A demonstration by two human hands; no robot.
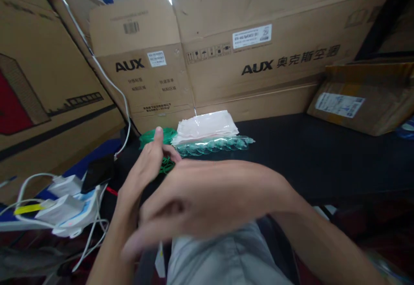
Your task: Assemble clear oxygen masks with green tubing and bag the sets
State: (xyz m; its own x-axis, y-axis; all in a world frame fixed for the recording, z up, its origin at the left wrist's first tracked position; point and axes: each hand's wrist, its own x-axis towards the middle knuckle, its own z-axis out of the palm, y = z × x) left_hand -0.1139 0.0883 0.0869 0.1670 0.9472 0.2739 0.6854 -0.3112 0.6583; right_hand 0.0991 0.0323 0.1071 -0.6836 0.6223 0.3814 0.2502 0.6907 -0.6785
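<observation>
My left hand (150, 160) is over the left part of the black tabletop, thumb raised and apart from the fingers, with nothing visible in it. Just behind it are green bundled items (166, 134), and a coil of thin green strands (166, 164) shows beneath its fingers. My right hand (197, 203) reaches across to the left in front of me, blurred by motion, so what its fingers hold, if anything, is unclear. Beyond the hands lies a row of clear greenish plastic pieces (213, 146). A stack of pale pink-white plastic sheets or bags (207, 125) is behind that row.
Large AUX cardboard boxes (220, 78) form a wall at the back. A taped carton (368, 99) sits at the right on the black table (291, 155). At left are a phone (98, 173), a power strip (76, 216) with white chargers, and loose cables.
</observation>
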